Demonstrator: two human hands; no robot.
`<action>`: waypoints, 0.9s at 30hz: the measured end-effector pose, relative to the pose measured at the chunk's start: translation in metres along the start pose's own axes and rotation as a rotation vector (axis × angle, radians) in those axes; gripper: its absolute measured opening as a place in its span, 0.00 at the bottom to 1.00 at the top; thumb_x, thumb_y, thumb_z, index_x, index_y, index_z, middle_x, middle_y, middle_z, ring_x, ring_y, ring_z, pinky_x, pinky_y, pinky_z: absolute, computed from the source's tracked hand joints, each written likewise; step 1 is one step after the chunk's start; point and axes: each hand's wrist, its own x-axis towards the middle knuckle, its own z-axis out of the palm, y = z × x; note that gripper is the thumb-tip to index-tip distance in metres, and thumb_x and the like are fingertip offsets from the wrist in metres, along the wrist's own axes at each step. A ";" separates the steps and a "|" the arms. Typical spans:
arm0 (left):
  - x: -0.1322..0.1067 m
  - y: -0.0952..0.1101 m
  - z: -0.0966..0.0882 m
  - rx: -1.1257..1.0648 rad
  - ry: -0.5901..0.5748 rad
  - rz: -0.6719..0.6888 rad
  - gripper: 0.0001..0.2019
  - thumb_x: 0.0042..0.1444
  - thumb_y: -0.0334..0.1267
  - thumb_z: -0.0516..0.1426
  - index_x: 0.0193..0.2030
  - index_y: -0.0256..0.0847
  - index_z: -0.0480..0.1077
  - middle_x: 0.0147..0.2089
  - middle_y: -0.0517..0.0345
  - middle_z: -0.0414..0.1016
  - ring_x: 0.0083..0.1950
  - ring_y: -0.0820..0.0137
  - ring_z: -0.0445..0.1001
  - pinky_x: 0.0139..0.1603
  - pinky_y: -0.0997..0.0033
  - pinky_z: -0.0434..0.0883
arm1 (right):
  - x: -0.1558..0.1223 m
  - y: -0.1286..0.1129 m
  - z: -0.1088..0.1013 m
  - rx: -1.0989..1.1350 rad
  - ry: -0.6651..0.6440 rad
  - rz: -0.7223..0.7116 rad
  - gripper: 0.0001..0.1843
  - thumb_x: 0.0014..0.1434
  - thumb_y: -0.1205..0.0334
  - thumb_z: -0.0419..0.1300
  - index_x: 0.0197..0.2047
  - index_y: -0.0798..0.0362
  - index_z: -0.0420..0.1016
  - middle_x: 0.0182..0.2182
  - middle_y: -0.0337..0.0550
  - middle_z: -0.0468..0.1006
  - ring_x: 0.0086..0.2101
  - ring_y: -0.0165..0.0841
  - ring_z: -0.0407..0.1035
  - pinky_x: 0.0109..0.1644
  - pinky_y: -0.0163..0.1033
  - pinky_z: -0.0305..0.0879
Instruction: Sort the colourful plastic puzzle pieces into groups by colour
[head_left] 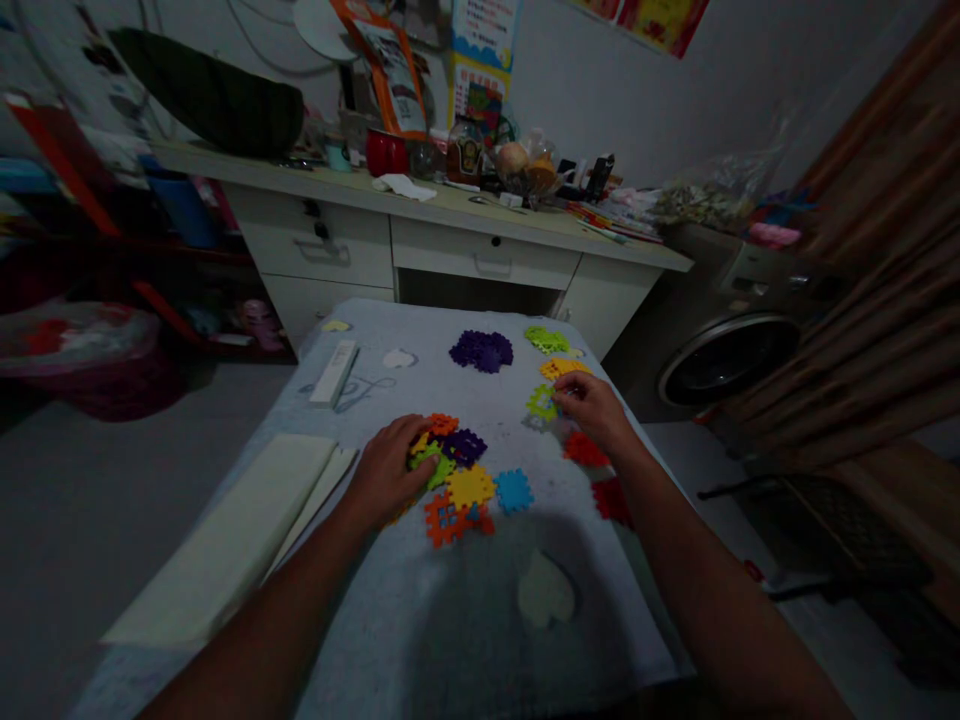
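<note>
My right hand (592, 405) pinches a light green plastic interlocking piece (541, 402) above the cloth, beside a yellow group of pieces (564, 369). Fingers stretched and thumb apart, my left hand (394, 465) rests at the left side of a mixed pile. Under its thumb lies a green piece (433, 468); a purple piece (465, 447) and an orange piece (442, 424) are close by. Nearer to me are a yellow piece (471, 487), a blue piece (514, 491) and an orange window-like piece (444, 520).
Purple pieces (482, 351) form a heap farther back on the cloth-covered table (465, 620). Green pieces (547, 340) and red pieces (585, 450) line the right side. A white box (334, 374) and a long cream panel (232, 540) lie left. Behind stands a cluttered desk (450, 210).
</note>
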 end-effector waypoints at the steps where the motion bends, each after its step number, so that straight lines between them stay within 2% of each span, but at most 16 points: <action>1: 0.000 0.000 0.000 0.003 -0.001 -0.003 0.25 0.56 0.46 0.54 0.59 0.40 0.66 0.60 0.45 0.69 0.61 0.54 0.68 0.62 0.50 0.65 | 0.015 0.005 -0.003 -0.042 0.063 -0.009 0.09 0.45 0.58 0.62 0.31 0.53 0.72 0.25 0.36 0.72 0.24 0.28 0.63 0.30 0.35 0.61; 8: 0.001 0.001 -0.002 0.020 -0.002 -0.025 0.24 0.56 0.47 0.54 0.58 0.41 0.67 0.59 0.47 0.71 0.60 0.54 0.70 0.61 0.50 0.67 | 0.104 0.046 -0.010 -0.279 0.354 0.066 0.07 0.44 0.65 0.59 0.30 0.54 0.74 0.31 0.42 0.78 0.32 0.33 0.70 0.40 0.38 0.66; 14: 0.000 0.003 -0.001 -0.011 0.019 -0.038 0.22 0.57 0.46 0.54 0.58 0.45 0.67 0.59 0.50 0.72 0.60 0.55 0.70 0.60 0.49 0.66 | 0.154 0.070 -0.001 -0.376 0.439 0.152 0.12 0.46 0.70 0.56 0.33 0.56 0.78 0.35 0.47 0.81 0.37 0.35 0.73 0.48 0.40 0.67; 21: -0.001 0.002 0.001 -0.016 0.026 -0.043 0.22 0.56 0.45 0.55 0.58 0.47 0.67 0.60 0.51 0.72 0.60 0.54 0.69 0.60 0.47 0.65 | 0.190 0.081 0.010 -0.388 0.460 0.207 0.18 0.45 0.73 0.54 0.37 0.60 0.80 0.39 0.54 0.81 0.43 0.40 0.74 0.52 0.42 0.66; 27: -0.001 0.002 0.001 -0.030 0.033 -0.031 0.23 0.56 0.43 0.56 0.59 0.50 0.65 0.60 0.52 0.71 0.59 0.54 0.69 0.60 0.47 0.66 | 0.195 0.087 0.014 -0.376 0.399 0.244 0.19 0.43 0.74 0.54 0.39 0.60 0.80 0.39 0.56 0.81 0.44 0.43 0.74 0.50 0.43 0.67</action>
